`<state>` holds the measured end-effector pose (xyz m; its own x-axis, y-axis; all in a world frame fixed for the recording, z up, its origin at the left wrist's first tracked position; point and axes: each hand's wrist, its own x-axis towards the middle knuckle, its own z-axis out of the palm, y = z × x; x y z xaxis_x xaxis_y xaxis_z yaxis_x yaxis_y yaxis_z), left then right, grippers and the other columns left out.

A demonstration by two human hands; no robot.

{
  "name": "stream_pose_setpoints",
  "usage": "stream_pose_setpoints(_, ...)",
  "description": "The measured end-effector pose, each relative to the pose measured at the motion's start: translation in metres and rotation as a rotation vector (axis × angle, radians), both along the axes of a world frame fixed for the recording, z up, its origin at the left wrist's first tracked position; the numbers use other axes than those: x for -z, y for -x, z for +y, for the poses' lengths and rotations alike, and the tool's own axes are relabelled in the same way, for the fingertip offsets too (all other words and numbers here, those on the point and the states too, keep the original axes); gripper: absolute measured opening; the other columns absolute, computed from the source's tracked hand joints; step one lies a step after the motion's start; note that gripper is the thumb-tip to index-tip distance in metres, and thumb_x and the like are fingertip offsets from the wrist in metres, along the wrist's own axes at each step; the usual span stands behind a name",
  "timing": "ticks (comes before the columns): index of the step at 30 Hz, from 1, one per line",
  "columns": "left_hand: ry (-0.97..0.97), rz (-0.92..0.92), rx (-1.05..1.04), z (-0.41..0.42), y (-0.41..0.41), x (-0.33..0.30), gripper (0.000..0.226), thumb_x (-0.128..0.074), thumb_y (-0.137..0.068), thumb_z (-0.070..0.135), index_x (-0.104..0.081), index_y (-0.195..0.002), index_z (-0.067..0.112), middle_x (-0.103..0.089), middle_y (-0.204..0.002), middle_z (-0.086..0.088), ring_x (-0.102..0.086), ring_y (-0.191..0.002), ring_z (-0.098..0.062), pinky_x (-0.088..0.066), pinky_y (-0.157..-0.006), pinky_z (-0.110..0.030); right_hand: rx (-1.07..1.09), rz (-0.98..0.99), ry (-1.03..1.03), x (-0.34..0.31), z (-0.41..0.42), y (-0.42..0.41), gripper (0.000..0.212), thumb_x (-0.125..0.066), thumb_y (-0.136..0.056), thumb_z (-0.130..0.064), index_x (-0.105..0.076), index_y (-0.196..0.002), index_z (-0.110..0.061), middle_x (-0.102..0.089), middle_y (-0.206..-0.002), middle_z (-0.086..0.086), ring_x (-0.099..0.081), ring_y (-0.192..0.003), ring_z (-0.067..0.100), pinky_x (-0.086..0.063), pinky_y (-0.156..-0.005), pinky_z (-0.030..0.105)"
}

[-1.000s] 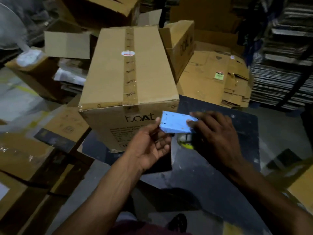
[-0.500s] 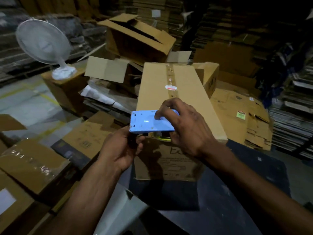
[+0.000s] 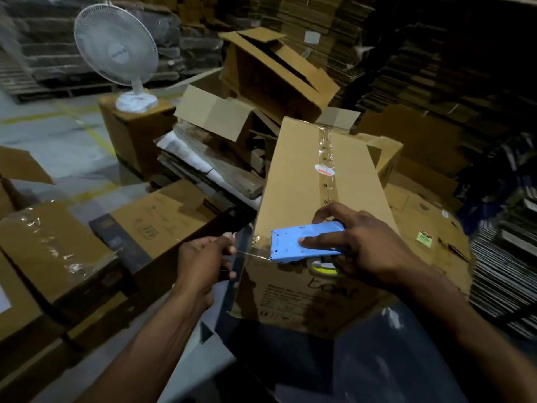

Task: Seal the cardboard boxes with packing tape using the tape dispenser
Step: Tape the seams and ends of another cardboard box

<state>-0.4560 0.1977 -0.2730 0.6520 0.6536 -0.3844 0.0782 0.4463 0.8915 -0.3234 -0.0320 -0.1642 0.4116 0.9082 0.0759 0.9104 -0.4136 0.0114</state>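
Blue tape dispenser (image 3: 305, 242) gripped by right hand (image 3: 360, 245) | left hand (image 3: 200, 257) fingers pinch clear tape (image 3: 252, 254)

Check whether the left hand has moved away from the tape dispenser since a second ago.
Yes. The left hand has pulled leftward off the blue tape dispenser, past the near left corner of the cardboard box, stretching clear tape between them.
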Motion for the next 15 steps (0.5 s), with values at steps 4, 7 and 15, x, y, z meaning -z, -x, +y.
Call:
stream_pose_setpoints(4,0.037,-0.007,-0.05,0.001,0.001,0.005,0.026,-0.084,-0.086,0.023,-0.071,-0.087,0.001,-0.067,-0.065,-0.008,-0.053,-0.046,-0.013,-0.047,-0.043,-0.026,-0.009,0.012,0.017,-0.001,0.011,0.004,0.05,-0.075,-0.09,-0.027,-0.063,-0.131,-0.053,-0.047,-0.14,-0.01,-0.054,-0.103,0.025,-0.04,-0.075,0.029)
stream_pose_setpoints(7,0.017,-0.016,-0.101,0.0,-0.001,0.009,0.026,-0.083,-0.088,0.019,-0.069,-0.086,-0.002,-0.065,-0.065,-0.01,-0.05,-0.04,-0.011,-0.044,-0.04,-0.023,-0.016,0.02,0.014,-0.003,0.016,0.005,0.049,-0.073,-0.092,-0.024,-0.065,-0.132,-0.05,-0.047,-0.14,-0.007,-0.053,-0.108,0.027,-0.04,-0.077,0.03)
stream_pose_setpoints(15,0.005,0.044,-0.115,-0.004,-0.005,0.031,0.026,-0.082,-0.09,0.028,-0.071,-0.085,0.005,-0.063,-0.064,-0.006,-0.049,-0.047,-0.012,-0.042,-0.044,-0.028,-0.056,0.047,0.023,-0.006,0.027,0.003,0.048,-0.077,-0.086,-0.016,-0.071,-0.127,-0.04,-0.054,-0.134,0.001,-0.058,-0.104,0.028,-0.044,-0.074,0.032)
